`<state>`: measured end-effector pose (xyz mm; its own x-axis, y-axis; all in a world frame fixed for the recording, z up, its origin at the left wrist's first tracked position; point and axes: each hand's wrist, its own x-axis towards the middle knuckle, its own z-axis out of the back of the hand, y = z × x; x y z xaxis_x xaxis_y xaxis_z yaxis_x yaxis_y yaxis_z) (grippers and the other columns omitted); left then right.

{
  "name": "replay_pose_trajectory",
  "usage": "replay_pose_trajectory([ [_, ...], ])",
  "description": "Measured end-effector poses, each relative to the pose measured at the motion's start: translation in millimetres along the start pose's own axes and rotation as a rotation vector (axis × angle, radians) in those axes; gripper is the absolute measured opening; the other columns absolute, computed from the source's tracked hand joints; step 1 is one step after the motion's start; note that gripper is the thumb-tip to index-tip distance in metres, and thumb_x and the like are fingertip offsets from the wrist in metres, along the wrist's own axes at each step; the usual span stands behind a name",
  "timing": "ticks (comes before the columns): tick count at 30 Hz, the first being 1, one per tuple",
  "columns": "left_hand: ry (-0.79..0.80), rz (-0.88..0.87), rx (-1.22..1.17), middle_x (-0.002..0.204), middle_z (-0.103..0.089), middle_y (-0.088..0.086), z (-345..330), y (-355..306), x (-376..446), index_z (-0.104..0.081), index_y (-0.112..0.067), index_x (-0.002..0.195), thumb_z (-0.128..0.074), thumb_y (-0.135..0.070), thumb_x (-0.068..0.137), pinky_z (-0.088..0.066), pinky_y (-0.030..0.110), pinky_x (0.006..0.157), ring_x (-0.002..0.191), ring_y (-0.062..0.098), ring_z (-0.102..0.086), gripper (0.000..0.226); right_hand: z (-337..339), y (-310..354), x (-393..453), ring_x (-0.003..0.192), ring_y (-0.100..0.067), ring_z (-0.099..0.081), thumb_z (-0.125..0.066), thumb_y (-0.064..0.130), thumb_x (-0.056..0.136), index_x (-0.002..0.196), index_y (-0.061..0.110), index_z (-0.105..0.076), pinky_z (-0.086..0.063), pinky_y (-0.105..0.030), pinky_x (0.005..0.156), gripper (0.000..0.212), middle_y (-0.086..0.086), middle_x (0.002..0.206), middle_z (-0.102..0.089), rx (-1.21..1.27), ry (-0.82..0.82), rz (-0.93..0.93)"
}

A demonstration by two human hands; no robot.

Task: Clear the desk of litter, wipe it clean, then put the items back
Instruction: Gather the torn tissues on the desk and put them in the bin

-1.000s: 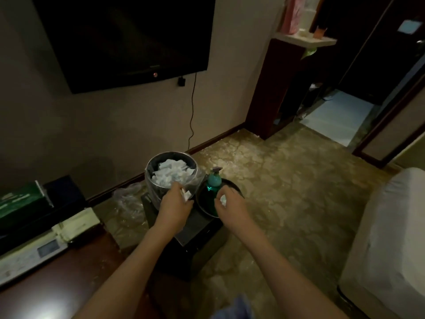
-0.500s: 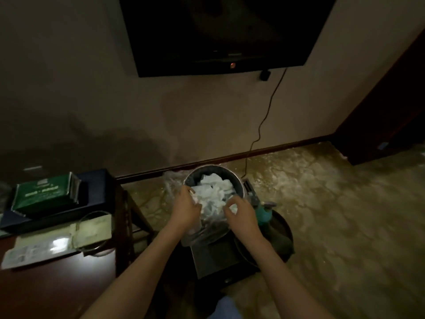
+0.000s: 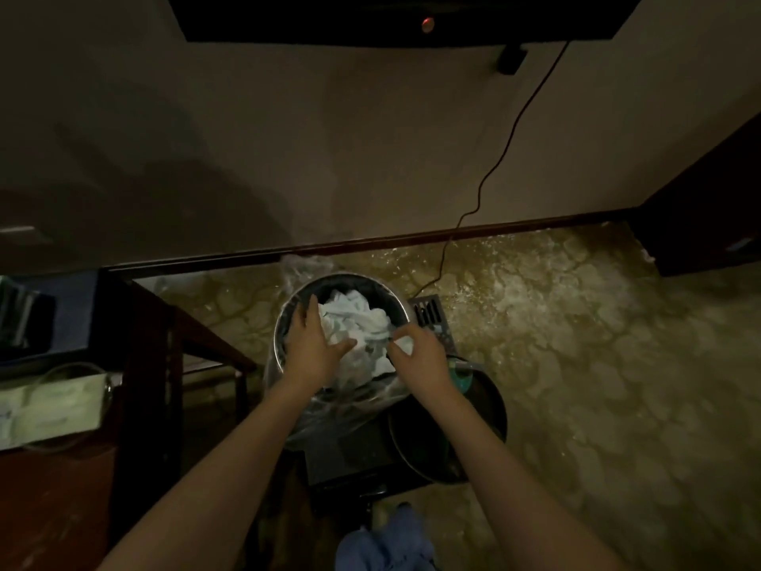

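Litter [image 3: 354, 323], a heap of crumpled white tissue, fills the round metal bin [image 3: 288, 319] that stands on the floor just off the end of the worktop [image 3: 53, 488]; a clear plastic liner [image 3: 350, 401] spills over the bin's rim and down its near side. From the head view, the left hand [image 3: 313, 344] lies with fingers spread and straight over the bin's left rim, its thumb touching the tissue; the right hand [image 3: 416, 352] pinches a small white scrap [image 3: 405, 344] at the bin's right rim. The two hands are near each other but apart. The room is dim; the floor [image 3: 576, 344] has a mottled yellow-brown pattern, a dark skirting board [image 3: 370, 241] runs along a plain wall, and a black cable [image 3: 494, 158] drops from under a wall-mounted television [image 3: 391, 18] with a red light [image 3: 427, 23]. The worktop is dark reddish wood at the lower left, carrying a pale flat box [image 3: 49, 410] and a dark blue object [image 3: 61, 311] behind it; both are blurred and cut by the frame edge, so I cannot tell what they are. A black round container [image 3: 486, 430] sits just right of the bin, with something teal [image 3: 463, 375] at its top, mostly hidden behind the right wrist. A dark cabinet [image 3: 700, 224] is cut off at the right; blue fabric [image 3: 383, 546] shows at the bottom edge.
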<state>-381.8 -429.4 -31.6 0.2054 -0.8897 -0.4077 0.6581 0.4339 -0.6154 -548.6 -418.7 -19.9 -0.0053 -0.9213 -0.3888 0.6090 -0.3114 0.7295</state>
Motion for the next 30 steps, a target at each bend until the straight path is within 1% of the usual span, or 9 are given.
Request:
replay_pose_trajectory([
  [3, -0.015, -0.025, 0.053, 0.158, -0.01, 0.01, 6, 7, -7, -0.019, -0.015, 0.15, -0.063, -0.038, 0.088, -0.019, 0.037, 0.115, 0.145, 0.027, -0.013, 0.079, -5, 12, 11, 0.123, -0.027, -0.046, -0.063, 0.025, 0.09, 0.133, 0.017, -0.049, -0.044, -0.034, 0.097, 0.046, -0.013, 0.138, -0.04, -0.039, 0.105, 0.025],
  [5, -0.028, -0.014, 0.049, 0.155, -0.019, 0.012, 17, 11, -10, -0.028, -0.014, 0.148, -0.061, -0.037, 0.09, -0.024, 0.038, 0.113, 0.142, 0.028, -0.021, 0.07, -7, 21, 14, 0.139, -0.028, -0.028, -0.062, 0.029, 0.091, 0.148, 0.019, -0.031, -0.033, -0.038, 0.11, 0.065, -0.011, 0.152, -0.022, -0.069, 0.197, 0.039],
  [7, -0.048, 0.001, 0.05, 0.149, -0.031, 0.015, 32, 16, -16, -0.037, -0.012, 0.144, -0.06, -0.034, 0.091, -0.031, 0.038, 0.109, 0.135, 0.03, -0.033, 0.062, -9, 27, 16, 0.145, -0.026, -0.015, -0.06, 0.033, 0.093, 0.152, 0.024, -0.018, -0.026, -0.035, 0.112, 0.074, -0.008, 0.159, -0.007, -0.15, 0.232, 0.049],
  [9, -0.072, -0.001, 0.06, 0.141, -0.04, 0.016, 50, 21, -24, -0.044, -0.011, 0.139, -0.061, -0.03, 0.091, -0.034, 0.034, 0.103, 0.127, 0.03, -0.04, 0.054, -12, 32, 14, 0.145, -0.028, -0.014, -0.058, 0.034, 0.093, 0.153, 0.024, -0.016, -0.025, -0.035, 0.112, 0.074, -0.01, 0.159, -0.005, -0.204, 0.195, 0.054],
  [12, -0.119, 0.023, 0.096, 0.139, -0.042, 0.015, 79, 32, -38, -0.047, -0.009, 0.135, -0.059, -0.028, 0.092, -0.032, 0.033, 0.102, 0.127, 0.031, -0.038, 0.049, -23, 42, 0, 0.14, -0.029, -0.027, -0.058, 0.029, 0.093, 0.147, 0.014, -0.03, -0.029, -0.036, 0.111, 0.063, -0.015, 0.154, -0.021, -0.227, 0.126, 0.084],
  [15, -0.167, 0.054, 0.108, 0.142, -0.038, 0.013, 109, 47, -63, -0.045, -0.014, 0.137, -0.059, -0.027, 0.091, -0.032, 0.034, 0.105, 0.129, 0.031, -0.035, 0.05, -43, 63, -19, 0.135, -0.028, -0.034, -0.058, 0.026, 0.094, 0.141, 0.008, -0.038, -0.03, -0.034, 0.11, 0.055, -0.014, 0.148, -0.03, -0.264, 0.196, 0.159],
  [19, -0.262, 0.024, 0.171, 0.149, -0.029, 0.011, 155, 85, -116, -0.044, -0.016, 0.138, -0.062, -0.022, 0.088, -0.031, 0.035, 0.109, 0.137, 0.027, -0.027, 0.053, -89, 112, -53, 0.126, -0.027, -0.044, -0.058, 0.026, 0.093, 0.136, 0.009, -0.046, -0.037, -0.032, 0.1, 0.048, -0.013, 0.138, -0.045, -0.344, 0.293, 0.337],
  [24, -0.409, 0.09, 0.209, 0.149, -0.029, 0.009, 212, 169, -207, -0.046, -0.018, 0.136, -0.059, -0.025, 0.089, -0.035, 0.035, 0.105, 0.137, 0.026, -0.026, 0.049, -179, 179, -142, 0.12, -0.027, -0.047, -0.057, 0.025, 0.09, 0.127, 0.011, -0.054, -0.038, -0.027, 0.094, 0.039, -0.011, 0.128, -0.05, -0.408, 0.409, 0.584],
  [30, -0.549, 0.276, 0.192, 0.149, -0.027, 0.006, 264, 305, -338, -0.04, -0.021, 0.139, -0.057, -0.028, 0.092, -0.029, 0.033, 0.11, 0.139, 0.023, -0.023, 0.051, -299, 212, -279, 0.131, -0.022, -0.035, -0.055, 0.027, 0.093, 0.139, 0.014, -0.042, -0.03, -0.028, 0.105, 0.049, -0.006, 0.141, -0.039, -0.509, 0.526, 0.754],
])
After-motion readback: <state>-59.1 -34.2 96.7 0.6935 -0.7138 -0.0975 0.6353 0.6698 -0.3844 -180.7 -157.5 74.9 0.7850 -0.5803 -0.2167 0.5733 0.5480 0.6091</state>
